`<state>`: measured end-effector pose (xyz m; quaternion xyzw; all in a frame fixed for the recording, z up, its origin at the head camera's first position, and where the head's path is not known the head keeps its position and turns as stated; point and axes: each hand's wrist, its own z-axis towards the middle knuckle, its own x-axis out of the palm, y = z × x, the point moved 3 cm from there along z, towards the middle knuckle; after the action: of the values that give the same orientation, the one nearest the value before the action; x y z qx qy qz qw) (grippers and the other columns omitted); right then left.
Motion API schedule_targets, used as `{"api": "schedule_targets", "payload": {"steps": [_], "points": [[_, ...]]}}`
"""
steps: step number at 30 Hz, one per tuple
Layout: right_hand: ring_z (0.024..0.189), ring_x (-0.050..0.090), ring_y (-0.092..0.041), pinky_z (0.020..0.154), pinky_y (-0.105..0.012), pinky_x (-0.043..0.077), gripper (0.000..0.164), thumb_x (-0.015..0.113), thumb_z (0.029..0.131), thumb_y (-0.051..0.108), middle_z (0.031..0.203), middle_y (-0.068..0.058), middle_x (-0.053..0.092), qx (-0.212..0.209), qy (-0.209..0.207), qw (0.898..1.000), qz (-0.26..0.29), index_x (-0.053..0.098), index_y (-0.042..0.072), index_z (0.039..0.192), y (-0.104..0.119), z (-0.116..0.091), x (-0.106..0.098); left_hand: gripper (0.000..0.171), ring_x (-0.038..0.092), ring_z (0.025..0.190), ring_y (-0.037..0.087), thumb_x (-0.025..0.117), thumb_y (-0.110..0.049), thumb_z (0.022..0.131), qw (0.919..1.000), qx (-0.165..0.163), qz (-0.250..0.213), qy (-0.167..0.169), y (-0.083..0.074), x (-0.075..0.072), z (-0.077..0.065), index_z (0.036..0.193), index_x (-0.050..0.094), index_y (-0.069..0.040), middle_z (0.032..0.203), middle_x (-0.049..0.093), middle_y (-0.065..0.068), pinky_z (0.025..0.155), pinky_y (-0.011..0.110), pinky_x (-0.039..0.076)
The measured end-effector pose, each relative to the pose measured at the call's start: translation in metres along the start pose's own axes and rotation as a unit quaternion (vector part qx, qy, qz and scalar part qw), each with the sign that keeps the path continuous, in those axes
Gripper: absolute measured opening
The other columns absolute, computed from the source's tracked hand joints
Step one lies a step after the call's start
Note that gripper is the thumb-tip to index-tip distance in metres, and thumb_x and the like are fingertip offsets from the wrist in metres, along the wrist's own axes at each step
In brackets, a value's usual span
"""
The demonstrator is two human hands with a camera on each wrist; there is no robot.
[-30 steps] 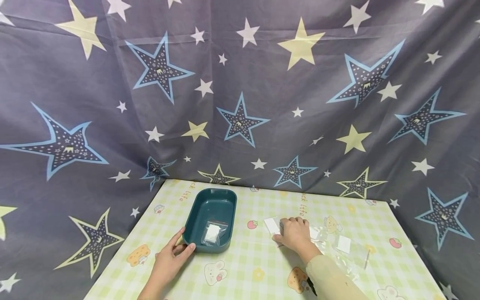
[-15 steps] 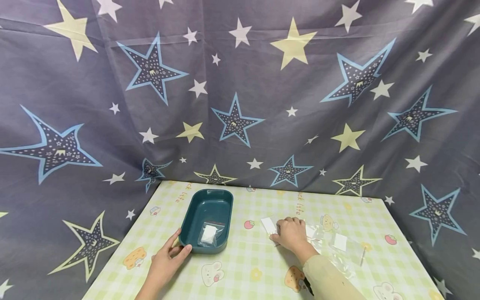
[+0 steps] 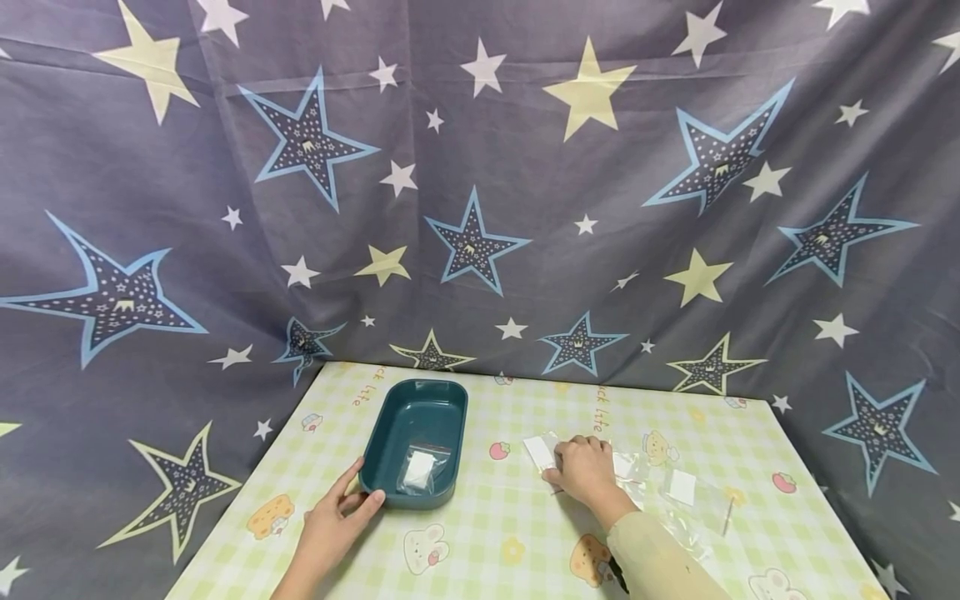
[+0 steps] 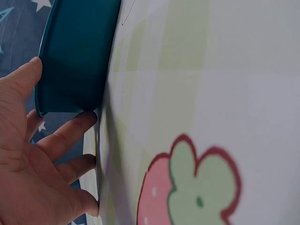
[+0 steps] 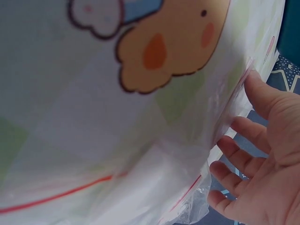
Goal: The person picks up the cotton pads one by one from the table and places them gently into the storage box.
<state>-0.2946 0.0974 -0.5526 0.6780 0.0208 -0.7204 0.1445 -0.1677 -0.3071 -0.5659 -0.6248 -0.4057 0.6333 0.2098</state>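
A dark teal rectangular tray [image 3: 422, 423] sits on the left of the table, holding a clear zip bag [image 3: 418, 469] with a white piece inside. My left hand [image 3: 333, 517] grips the tray's near-left corner; in the left wrist view its thumb [image 4: 28, 75] is on the rim and a fingertip lies at the end wall. My right hand [image 3: 588, 472] is over another flat clear zip bag [image 3: 537, 452] with a white piece, partly hidden beneath it. In the right wrist view, thumb and fingertips stand apart along that bag's edge [image 5: 234, 96].
To the right of my right hand lie several more clear zip bags, one with a white piece [image 3: 682, 486] and others overlapping [image 3: 628, 467]. The table [image 3: 480, 533] has a green-checked cartoon cover, and a dark star-patterned curtain [image 3: 480, 150] hangs behind it.
The head view has shifted slightly, moving the whole scene a little to the left. Both hands keep their places at the tray and the bag.
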Motion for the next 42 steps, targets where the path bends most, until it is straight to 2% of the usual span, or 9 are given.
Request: {"api": "schedule_targets", "payload": {"steps": [9, 18, 29, 32, 34, 37, 42], "points": [[0.102, 0.064, -0.036, 0.102, -0.063, 0.048, 0.048, 0.085, 0.089, 0.049, 0.098, -0.007, 0.069, -0.002, -0.002, 1.000, 0.001, 0.052, 0.020, 0.070, 0.0019, -0.0008, -0.0001, 0.088, 0.048, 0.149, 0.051, 0.071, -0.062, 0.098, 1.0000, 0.001, -0.008, 0.001, 0.0000, -0.0007, -0.0016, 0.170, 0.034, -0.026, 0.136, 0.073, 0.018, 0.116, 0.090, 0.005], [0.103, 0.065, -0.037, 0.103, -0.064, 0.048, 0.038, 0.085, 0.089, 0.045, 0.100, -0.009, 0.072, -0.001, -0.006, 1.000, 0.002, 0.060, 0.020, 0.075, 0.0031, -0.0015, -0.0018, 0.088, 0.046, 0.150, 0.052, 0.070, -0.062, 0.098, 1.0000, 0.000, -0.008, 0.003, 0.0003, -0.0005, -0.0022, 0.170, 0.034, -0.026, 0.137, 0.073, 0.018, 0.116, 0.090, 0.005], [0.105, 0.067, -0.040, 0.108, -0.067, 0.046, 0.036, 0.084, 0.092, 0.043, 0.095, -0.008, 0.070, -0.009, -0.006, 1.000, -0.004, 0.060, 0.022, 0.075, 0.0019, -0.0014, -0.0016, 0.089, 0.047, 0.149, 0.051, 0.069, -0.065, 0.097, 1.0000, 0.004, -0.004, 0.000, 0.0021, 0.0002, -0.0004, 0.170, 0.035, -0.027, 0.137, 0.073, 0.018, 0.117, 0.088, 0.007], [0.105, 0.068, -0.040, 0.107, -0.066, 0.047, 0.028, 0.084, 0.092, 0.043, 0.097, -0.008, 0.072, -0.013, -0.012, 1.000, -0.008, 0.069, 0.021, 0.082, 0.0018, -0.0011, -0.0016, 0.089, 0.047, 0.149, 0.051, 0.070, -0.064, 0.097, 1.0000, 0.006, -0.005, 0.000, 0.0023, 0.0001, -0.0001, 0.170, 0.035, -0.027, 0.137, 0.073, 0.018, 0.117, 0.088, 0.007], [0.106, 0.068, -0.040, 0.107, -0.066, 0.048, 0.023, 0.084, 0.091, 0.043, 0.101, -0.009, 0.074, -0.014, -0.015, 1.000, -0.010, 0.077, 0.021, 0.093, 0.0019, -0.0009, -0.0018, 0.089, 0.047, 0.149, 0.051, 0.070, -0.064, 0.097, 1.0000, 0.006, -0.005, 0.000, 0.0025, -0.0001, -0.0001, 0.170, 0.035, -0.027, 0.137, 0.073, 0.018, 0.117, 0.088, 0.007], [0.109, 0.069, -0.040, 0.108, -0.065, 0.047, 0.027, 0.084, 0.091, 0.043, 0.107, -0.010, 0.077, -0.012, -0.012, 1.000, -0.010, 0.082, 0.022, 0.107, 0.0021, -0.0004, -0.0017, 0.089, 0.047, 0.149, 0.052, 0.070, -0.064, 0.097, 1.0000, 0.006, -0.005, 0.001, 0.0029, -0.0003, 0.0000, 0.170, 0.035, -0.026, 0.137, 0.073, 0.018, 0.118, 0.088, 0.007], [0.110, 0.069, -0.040, 0.109, -0.065, 0.046, 0.027, 0.084, 0.091, 0.043, 0.108, -0.009, 0.077, -0.011, -0.009, 1.000, -0.007, 0.083, 0.023, 0.109, 0.0023, -0.0003, -0.0012, 0.089, 0.048, 0.148, 0.052, 0.070, -0.064, 0.097, 1.0000, 0.009, -0.004, 0.001, 0.0031, -0.0007, 0.0000, 0.170, 0.035, -0.026, 0.137, 0.073, 0.019, 0.117, 0.088, 0.007]]}}
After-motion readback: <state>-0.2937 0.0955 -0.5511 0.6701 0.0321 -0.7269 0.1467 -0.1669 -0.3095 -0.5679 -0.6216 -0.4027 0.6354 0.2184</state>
